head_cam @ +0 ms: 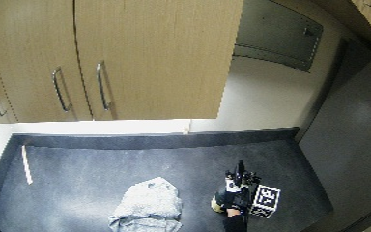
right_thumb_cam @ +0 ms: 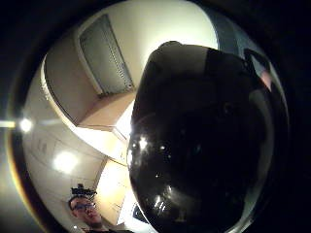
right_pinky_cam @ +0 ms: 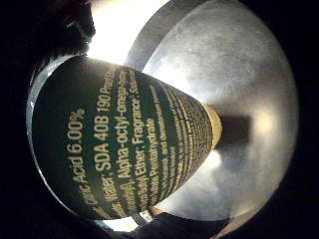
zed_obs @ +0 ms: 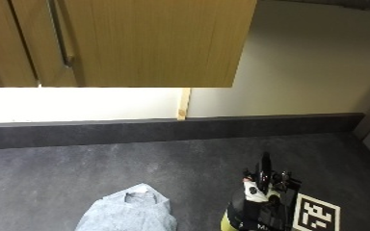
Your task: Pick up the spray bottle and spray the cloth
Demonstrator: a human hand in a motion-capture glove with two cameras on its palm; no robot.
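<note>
In the outside view my gloved right hand (zed_obs: 265,216) grips the spray bottle (zed_obs: 226,222) at the counter's near right. The bottle is upright, with yellowish liquid at its base and a black trigger head (zed_obs: 264,169) rising above my hand. Its dark green label (right_pinky_cam: 119,144) fills the little finger side palm view, and the black spray head (right_thumb_cam: 204,141) fills the thumb side view. A crumpled grey-blue cloth (zed_obs: 130,214) lies on the counter to the left of the bottle, a short gap away. I cannot tell whether the bottle's base touches the counter.
The dark speckled counter (zed_obs: 108,163) runs to a low dark backsplash (zed_obs: 172,129) under a white wall. Wooden wall cupboards (zed_obs: 146,43) hang above. A pale strip (head_cam: 26,164) lies near the counter's far left edge.
</note>
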